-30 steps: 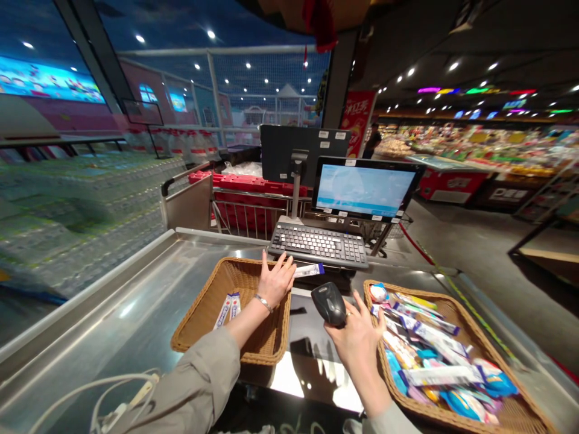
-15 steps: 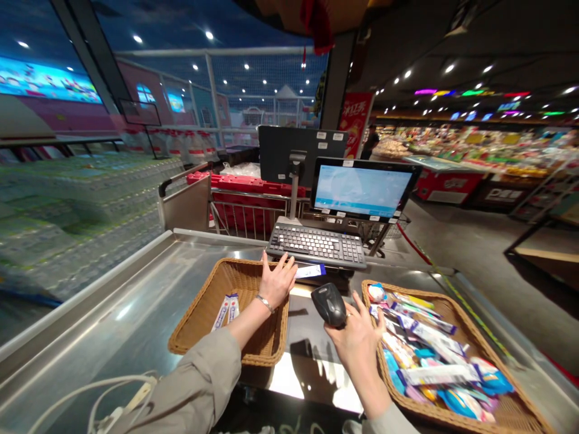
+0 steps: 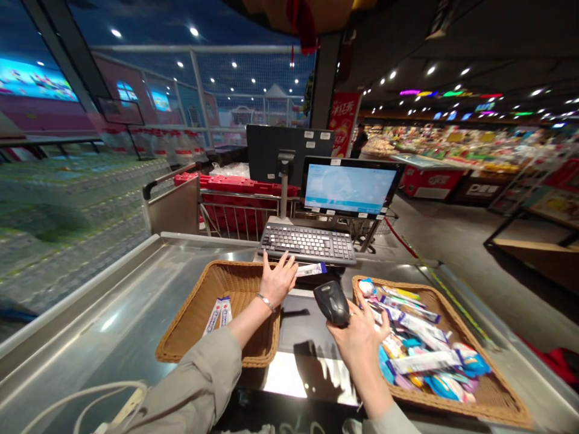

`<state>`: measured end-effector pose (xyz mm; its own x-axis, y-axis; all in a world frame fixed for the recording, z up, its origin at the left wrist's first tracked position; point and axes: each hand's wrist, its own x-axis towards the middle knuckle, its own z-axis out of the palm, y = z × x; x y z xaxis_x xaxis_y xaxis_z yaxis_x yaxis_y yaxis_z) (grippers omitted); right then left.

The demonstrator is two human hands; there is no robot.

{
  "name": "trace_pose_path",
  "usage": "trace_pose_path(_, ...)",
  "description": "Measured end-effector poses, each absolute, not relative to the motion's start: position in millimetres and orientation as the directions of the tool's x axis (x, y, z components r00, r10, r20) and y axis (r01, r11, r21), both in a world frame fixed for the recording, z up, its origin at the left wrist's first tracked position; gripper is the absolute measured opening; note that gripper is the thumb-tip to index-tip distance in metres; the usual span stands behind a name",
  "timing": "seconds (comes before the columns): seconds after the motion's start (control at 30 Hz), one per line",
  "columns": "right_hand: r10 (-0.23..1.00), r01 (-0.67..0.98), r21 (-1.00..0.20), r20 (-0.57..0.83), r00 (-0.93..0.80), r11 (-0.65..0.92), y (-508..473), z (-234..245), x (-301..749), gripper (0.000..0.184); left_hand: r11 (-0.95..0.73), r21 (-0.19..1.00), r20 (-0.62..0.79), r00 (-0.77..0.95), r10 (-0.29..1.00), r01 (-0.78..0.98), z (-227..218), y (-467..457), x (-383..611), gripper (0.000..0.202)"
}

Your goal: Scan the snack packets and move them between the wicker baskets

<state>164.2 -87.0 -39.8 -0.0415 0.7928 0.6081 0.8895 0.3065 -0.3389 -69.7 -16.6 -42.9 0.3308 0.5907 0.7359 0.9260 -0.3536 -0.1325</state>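
My left hand pinches a long white and blue snack packet and holds it out just in front of the keyboard. My right hand grips a black handheld barcode scanner, whose head points up toward the packet. Under my left arm, the left wicker basket holds two white packets. The right wicker basket beside my right hand is full of several colourful packets.
A lit touchscreen and a dark customer display stand behind the keyboard on the steel checkout counter. A white cable lies at the near left. Red shopping carts stand behind the counter; an aisle runs on the right.
The camera has turned slightly right, so everything sits further left in view. Both hands keep their grips and stay in about the same pose.
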Motion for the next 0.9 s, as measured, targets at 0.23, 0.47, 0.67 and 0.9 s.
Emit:
trace_pose_path(0.23,0.788,0.914,-0.348,0.614,0.052,0.211,-88,-41,192,0.020,-0.427,-0.129,0.743,0.372,0.556,0.895,-40,-7,-43,0.028)
trace_pose_path(0.47,0.749,0.924,-0.371,0.638,0.181,0.092,-94,-38,218,0.031,-0.510,-0.130,0.733,0.428,0.528,0.851,-39,8,-9,0.029)
trace_pose_path(0.67,0.757,0.917,-0.399,0.602,0.254,0.009,-99,-41,244,0.035,-0.569,-0.143,0.752,0.463,0.469,0.810,-38,18,22,0.026)
trace_pose_path(0.9,0.697,0.923,-0.378,0.643,0.318,-0.072,-105,-46,270,0.037,-0.637,-0.162,0.759,0.507,0.408,0.754,-41,28,55,0.024)
